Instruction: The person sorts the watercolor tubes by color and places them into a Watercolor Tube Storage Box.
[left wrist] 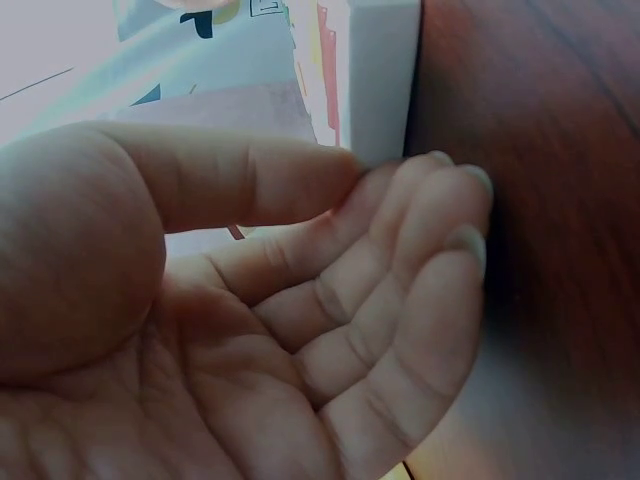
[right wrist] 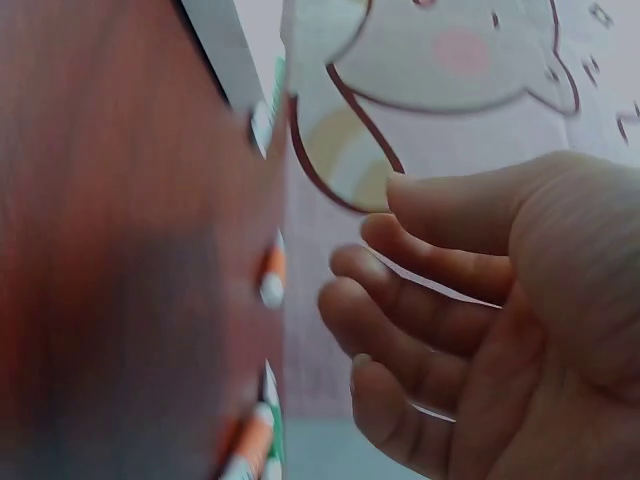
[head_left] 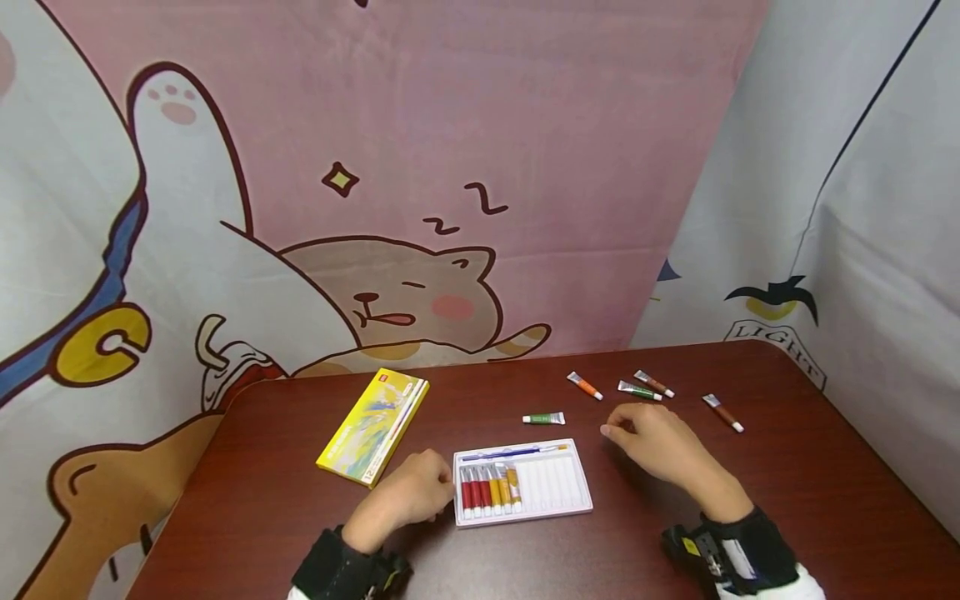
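Note:
A white plastic paint tray [head_left: 555,487] lies on the table with red paint tubes [head_left: 476,492], yellow-ochre paint tubes [head_left: 504,487] and a blue-handled paintbrush [head_left: 510,453] in it; its right-hand slots are bare. At its left edge my left hand [head_left: 416,487] pinches the side, with thumb and fingertips meeting at the tray wall [left wrist: 382,85] in the left wrist view. To the right of the tray my right hand [head_left: 660,442] hovers over the table, fingers loosely bent and holding nothing. Beyond it lie a green tube [head_left: 640,391] and a brown tube [head_left: 654,383].
A yellow paint box [head_left: 372,427] lies behind my left hand. Behind the tray rest another green tube [head_left: 543,418] and an orange tube [head_left: 585,386]; a second brown tube [head_left: 723,413] is at the right. A cartoon cloth [head_left: 570,208] hangs behind the dark red table [head_left: 262,500].

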